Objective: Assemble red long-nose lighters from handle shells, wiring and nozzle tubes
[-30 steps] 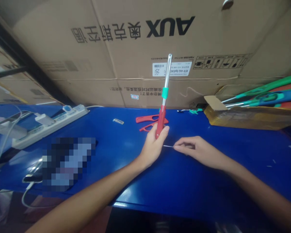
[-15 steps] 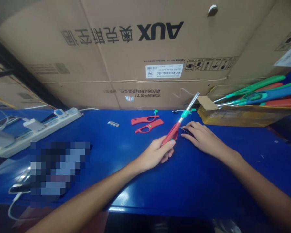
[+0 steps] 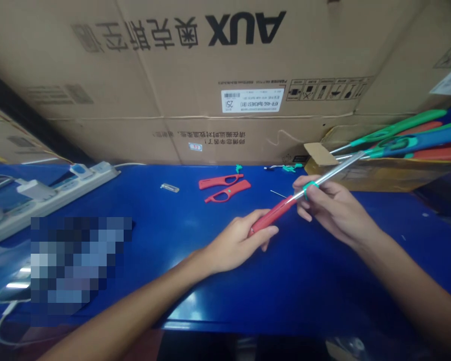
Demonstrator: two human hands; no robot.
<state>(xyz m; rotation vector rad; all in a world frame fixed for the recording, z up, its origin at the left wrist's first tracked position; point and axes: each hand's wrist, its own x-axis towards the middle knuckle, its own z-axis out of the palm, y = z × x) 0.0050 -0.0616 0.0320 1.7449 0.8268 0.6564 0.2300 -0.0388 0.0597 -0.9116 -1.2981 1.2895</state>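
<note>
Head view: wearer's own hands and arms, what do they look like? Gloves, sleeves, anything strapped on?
Left hand and right hand are both ungloved. Left forearm and right forearm are bare to the picture's edge: no sleeve, watch, bracelet, cable or marking visible.

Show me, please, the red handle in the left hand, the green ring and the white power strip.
Red handle (image 3: 273, 216): head view, middle of its visible length.
Green ring (image 3: 307, 187): head view, its uncovered outer face.
Power strip (image 3: 62, 197): head view, middle of its white body.
</note>
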